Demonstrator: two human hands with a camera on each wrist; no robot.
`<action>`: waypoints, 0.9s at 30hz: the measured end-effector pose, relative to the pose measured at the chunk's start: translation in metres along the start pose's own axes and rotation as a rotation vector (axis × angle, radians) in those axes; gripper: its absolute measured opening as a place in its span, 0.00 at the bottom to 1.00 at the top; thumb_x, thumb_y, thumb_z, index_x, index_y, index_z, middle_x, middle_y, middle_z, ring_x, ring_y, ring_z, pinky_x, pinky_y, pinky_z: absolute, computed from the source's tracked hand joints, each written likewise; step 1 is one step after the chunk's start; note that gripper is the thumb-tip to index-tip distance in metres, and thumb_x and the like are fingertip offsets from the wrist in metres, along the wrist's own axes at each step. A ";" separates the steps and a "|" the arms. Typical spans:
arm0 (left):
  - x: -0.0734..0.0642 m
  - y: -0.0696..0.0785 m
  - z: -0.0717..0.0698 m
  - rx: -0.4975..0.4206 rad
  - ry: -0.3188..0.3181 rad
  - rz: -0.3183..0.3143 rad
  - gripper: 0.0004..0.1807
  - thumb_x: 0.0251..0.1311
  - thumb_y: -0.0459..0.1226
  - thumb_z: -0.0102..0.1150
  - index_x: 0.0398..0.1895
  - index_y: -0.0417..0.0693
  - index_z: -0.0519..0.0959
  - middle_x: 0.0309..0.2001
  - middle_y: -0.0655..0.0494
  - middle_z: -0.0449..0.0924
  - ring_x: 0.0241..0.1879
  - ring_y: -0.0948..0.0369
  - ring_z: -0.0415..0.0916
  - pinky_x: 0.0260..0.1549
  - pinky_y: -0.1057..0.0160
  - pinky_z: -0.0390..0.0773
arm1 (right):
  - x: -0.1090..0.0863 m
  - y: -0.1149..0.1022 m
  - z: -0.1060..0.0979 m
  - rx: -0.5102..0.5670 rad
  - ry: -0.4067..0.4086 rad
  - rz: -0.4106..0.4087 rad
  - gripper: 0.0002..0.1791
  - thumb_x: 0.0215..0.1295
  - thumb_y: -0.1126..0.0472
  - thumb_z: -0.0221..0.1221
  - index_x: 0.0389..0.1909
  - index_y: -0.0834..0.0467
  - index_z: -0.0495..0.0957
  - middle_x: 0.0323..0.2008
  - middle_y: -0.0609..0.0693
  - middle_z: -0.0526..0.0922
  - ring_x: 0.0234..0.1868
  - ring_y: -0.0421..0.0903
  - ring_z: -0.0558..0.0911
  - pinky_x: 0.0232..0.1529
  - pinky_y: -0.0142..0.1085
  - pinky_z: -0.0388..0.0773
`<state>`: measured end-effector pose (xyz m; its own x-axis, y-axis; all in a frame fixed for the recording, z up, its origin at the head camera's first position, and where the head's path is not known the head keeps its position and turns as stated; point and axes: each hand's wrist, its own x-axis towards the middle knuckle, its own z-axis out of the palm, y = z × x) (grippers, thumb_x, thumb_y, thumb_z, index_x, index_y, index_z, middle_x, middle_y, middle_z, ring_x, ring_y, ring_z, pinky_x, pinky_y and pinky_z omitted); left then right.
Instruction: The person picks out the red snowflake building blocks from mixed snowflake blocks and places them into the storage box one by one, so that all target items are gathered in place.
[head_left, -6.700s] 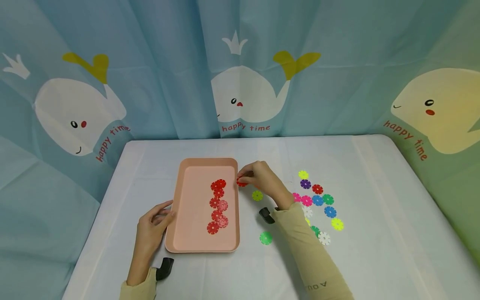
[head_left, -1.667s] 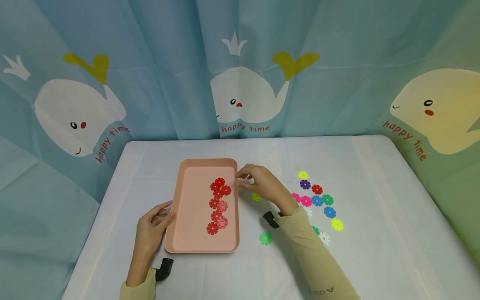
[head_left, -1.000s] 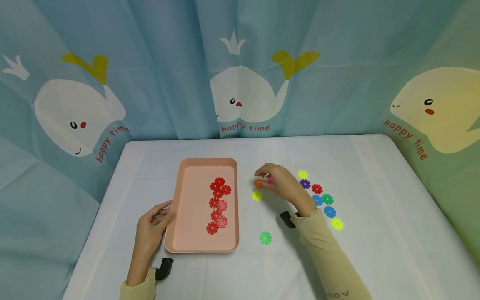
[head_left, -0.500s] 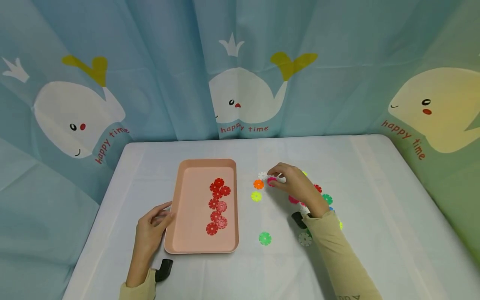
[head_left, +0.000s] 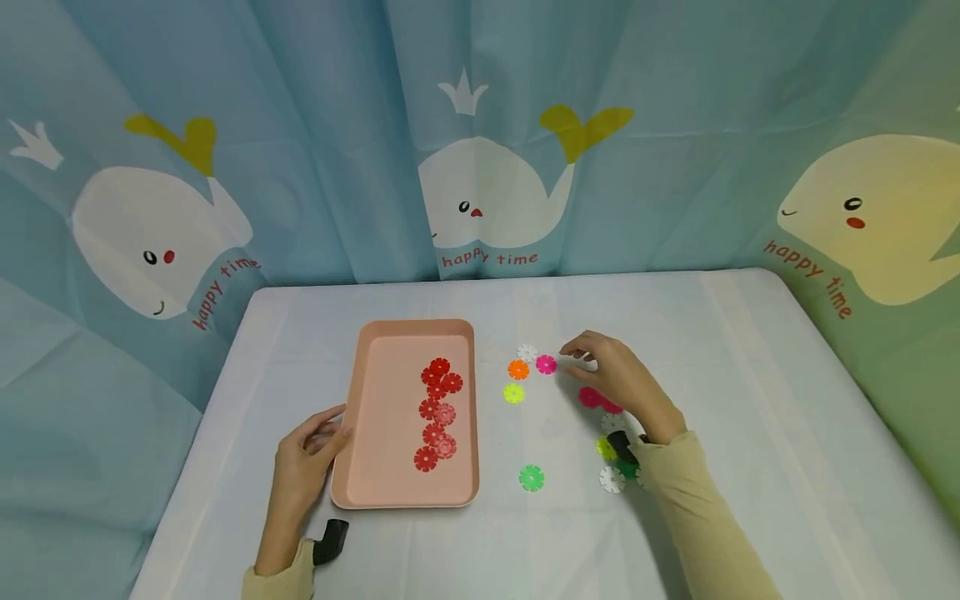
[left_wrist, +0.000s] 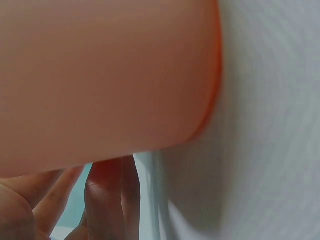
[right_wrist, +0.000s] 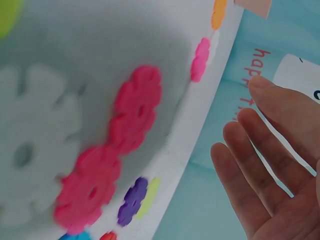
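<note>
A pink tray (head_left: 381, 417) stands left of centre on the white table. My left hand (head_left: 303, 462) holds its left rim, thumb on the edge; the left wrist view has the fingers (left_wrist: 104, 200) against the tray's outer wall. Several red and light-red snowflake discs (head_left: 425, 458) form a column inside the tray's right half. My right hand (head_left: 615, 375) hovers over the table with nothing between its parted thumb and fingers. Just left of it lies a bright pink snowflake disc (head_left: 546, 364); two deeper pink discs (head_left: 590, 397) lie below the hand.
Orange (head_left: 518, 369), white (head_left: 527, 353) and yellow (head_left: 513, 393) discs lie right of the tray, a green one (head_left: 532, 478) nearer me. More discs sit around the right forearm, partly hidden. A purple disc (right_wrist: 132, 201) shows in the right wrist view. A whale-print curtain (head_left: 315, 208) hangs behind.
A red disc held at the tray's right rim earlier now lies in the tray. My right hand has moved right, past the orange and bright pink discs. The left hand has stayed.
</note>
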<state>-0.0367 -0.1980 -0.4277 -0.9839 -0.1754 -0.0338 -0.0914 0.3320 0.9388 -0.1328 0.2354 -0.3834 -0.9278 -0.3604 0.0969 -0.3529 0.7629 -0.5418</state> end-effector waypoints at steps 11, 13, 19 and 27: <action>0.000 -0.001 0.001 -0.013 0.005 -0.020 0.21 0.63 0.36 0.66 0.60 0.42 0.80 0.47 0.39 0.82 0.37 0.72 0.79 0.37 0.77 0.77 | -0.014 0.013 -0.005 -0.041 0.026 0.002 0.13 0.58 0.69 0.69 0.45 0.66 0.83 0.43 0.58 0.84 0.44 0.56 0.83 0.48 0.52 0.81; 0.001 -0.001 0.001 -0.009 0.005 -0.021 0.22 0.63 0.36 0.66 0.60 0.42 0.80 0.47 0.40 0.82 0.37 0.72 0.79 0.37 0.78 0.77 | -0.016 0.015 -0.007 -0.044 0.034 -0.006 0.14 0.58 0.70 0.69 0.45 0.66 0.83 0.44 0.59 0.84 0.44 0.57 0.84 0.47 0.52 0.81; 0.001 -0.001 0.001 -0.004 0.001 -0.027 0.22 0.63 0.36 0.66 0.60 0.42 0.79 0.48 0.40 0.83 0.37 0.72 0.79 0.37 0.78 0.77 | -0.022 0.019 -0.010 -0.084 0.037 -0.002 0.16 0.56 0.70 0.70 0.46 0.67 0.83 0.43 0.61 0.84 0.42 0.57 0.83 0.48 0.52 0.81; 0.000 0.000 0.001 -0.004 0.001 -0.027 0.22 0.63 0.36 0.66 0.60 0.42 0.80 0.47 0.39 0.83 0.37 0.72 0.79 0.36 0.78 0.77 | -0.030 0.027 -0.016 -0.086 0.015 0.056 0.17 0.57 0.68 0.70 0.47 0.67 0.82 0.44 0.61 0.83 0.44 0.58 0.82 0.47 0.53 0.81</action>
<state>-0.0373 -0.1968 -0.4277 -0.9809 -0.1853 -0.0588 -0.1174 0.3233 0.9390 -0.1165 0.2751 -0.3876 -0.9480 -0.3077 0.0814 -0.3085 0.8251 -0.4734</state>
